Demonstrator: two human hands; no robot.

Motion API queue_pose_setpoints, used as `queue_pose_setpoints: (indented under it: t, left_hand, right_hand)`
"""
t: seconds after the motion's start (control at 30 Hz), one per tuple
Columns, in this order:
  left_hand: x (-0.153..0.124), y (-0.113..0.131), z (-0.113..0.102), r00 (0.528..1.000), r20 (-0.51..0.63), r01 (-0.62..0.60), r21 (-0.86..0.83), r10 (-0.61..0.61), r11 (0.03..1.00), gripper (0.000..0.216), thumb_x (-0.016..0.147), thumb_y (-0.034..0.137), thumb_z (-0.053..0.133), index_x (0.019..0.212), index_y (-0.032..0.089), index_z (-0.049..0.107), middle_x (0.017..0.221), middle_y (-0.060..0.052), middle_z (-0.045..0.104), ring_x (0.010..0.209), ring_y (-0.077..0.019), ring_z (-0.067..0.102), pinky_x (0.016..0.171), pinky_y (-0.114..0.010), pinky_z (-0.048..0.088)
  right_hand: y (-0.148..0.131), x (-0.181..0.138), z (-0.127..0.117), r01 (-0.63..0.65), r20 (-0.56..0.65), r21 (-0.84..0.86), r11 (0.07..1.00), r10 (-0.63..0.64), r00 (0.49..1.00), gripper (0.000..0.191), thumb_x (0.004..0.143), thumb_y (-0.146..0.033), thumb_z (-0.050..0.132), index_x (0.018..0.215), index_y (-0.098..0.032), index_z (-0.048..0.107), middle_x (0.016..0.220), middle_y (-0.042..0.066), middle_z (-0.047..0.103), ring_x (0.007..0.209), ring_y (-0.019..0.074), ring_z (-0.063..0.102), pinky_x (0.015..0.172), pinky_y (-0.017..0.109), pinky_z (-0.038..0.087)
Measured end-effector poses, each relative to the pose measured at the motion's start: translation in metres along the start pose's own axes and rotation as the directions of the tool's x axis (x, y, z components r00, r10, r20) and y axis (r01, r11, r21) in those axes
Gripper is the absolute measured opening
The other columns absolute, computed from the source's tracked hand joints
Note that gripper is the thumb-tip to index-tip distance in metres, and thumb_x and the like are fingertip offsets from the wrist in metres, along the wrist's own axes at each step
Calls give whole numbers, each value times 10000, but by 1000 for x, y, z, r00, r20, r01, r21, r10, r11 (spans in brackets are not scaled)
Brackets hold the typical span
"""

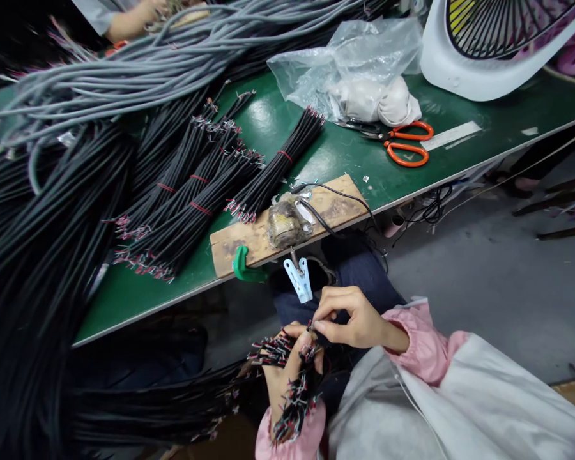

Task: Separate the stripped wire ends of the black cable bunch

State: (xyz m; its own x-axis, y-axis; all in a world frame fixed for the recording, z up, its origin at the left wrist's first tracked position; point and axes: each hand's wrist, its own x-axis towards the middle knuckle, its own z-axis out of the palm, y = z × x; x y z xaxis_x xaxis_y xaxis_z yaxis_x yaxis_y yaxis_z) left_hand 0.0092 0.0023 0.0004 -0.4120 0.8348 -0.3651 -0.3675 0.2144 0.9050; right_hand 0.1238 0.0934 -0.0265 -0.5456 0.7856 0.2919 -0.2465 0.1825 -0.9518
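Note:
My left hand (290, 367) is closed around a bunch of thin black cables (297, 402), whose stripped ends show red and white wires. Some ends stick out above the thumb, while others hang over the wrist and pink cuff. My right hand (349, 316) has thumb and index finger pinched at the tip of one cable end, right beside the left thumb. Just above both hands, a light blue clip (298, 280) hangs on a metal tip from a lump wrapped in clear plastic (285, 223), which sits on a wooden board (338, 198).
A green clamp (244, 265) grips the board at the table edge. Tied black cable bundles (282, 163) and grey cables (172, 70) cover the table's left. Orange-handled scissors (407, 142), a plastic bag (354, 51) and a white fan (483, 76) stand right. Another person's arm (129, 22) shows at the back.

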Motion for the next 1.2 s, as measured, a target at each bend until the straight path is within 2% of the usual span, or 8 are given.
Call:
queue_pose_setpoints:
  t: [0.33,0.6,0.73,0.83,0.9,1.0,1.1,1.2]
  left_hand:
    - [-1,-1,-1,998,60,-29,11,28,1000,266,801,343,676,625,168,582,438,63,507,344,-68,464,400,-193,336]
    - [-1,-2,1,994,95,-47,-23,49,999,282,788,319,692,615,174,522,497,60,515,364,-74,484,415,-205,346]
    - [-2,3,10,998,9,-65,-11,65,998,303,751,314,726,584,173,516,508,58,516,396,-72,479,438,-204,392]
    - [-2,5,12,998,-42,-45,4,45,999,293,738,317,736,571,169,546,524,53,530,407,-70,469,422,-197,389]
    - [-1,5,9,999,-22,-26,26,26,999,297,749,322,721,557,166,556,489,45,537,404,-79,475,424,-203,389]
    - [0,4,3,997,83,-2,19,1,1000,308,791,327,663,549,164,565,428,34,528,365,-90,465,409,-222,369]
    - [4,4,-6,988,157,-4,-15,6,1000,285,800,320,653,571,163,590,470,29,540,346,-91,466,394,-231,350]
    - [9,8,-13,970,242,-57,77,37,995,243,799,289,671,597,163,625,542,18,569,381,-105,520,426,-239,381]
  right_hand:
    - [1,-1,0,-65,42,126,990,60,997,137,768,-226,711,854,-120,723,715,27,589,629,107,511,551,221,400]
    - [4,-5,12,-105,-41,173,979,114,993,121,814,-240,677,780,-124,680,680,13,557,596,104,478,539,232,382]
    - [0,-10,19,36,-161,-54,998,-44,986,88,856,-194,612,797,-135,642,683,24,567,617,122,477,563,255,394]
    - [-3,-8,17,187,-99,-206,961,-210,973,72,874,-135,551,830,-138,609,724,51,600,672,147,491,637,296,422]
    - [-6,-5,13,223,-26,-212,951,-234,972,78,888,-128,524,850,-134,592,759,66,609,710,156,501,675,310,432]
    - [-7,-1,6,144,44,-125,982,-140,989,106,914,-184,512,853,-131,580,772,61,578,714,146,499,659,286,429]
    - [-6,1,1,-23,132,73,997,13,991,177,923,-274,524,841,-127,578,769,41,543,687,124,493,636,255,417]
    - [-1,3,-3,-257,269,323,911,172,948,255,890,-366,579,830,-118,566,763,22,527,676,108,503,639,238,418]
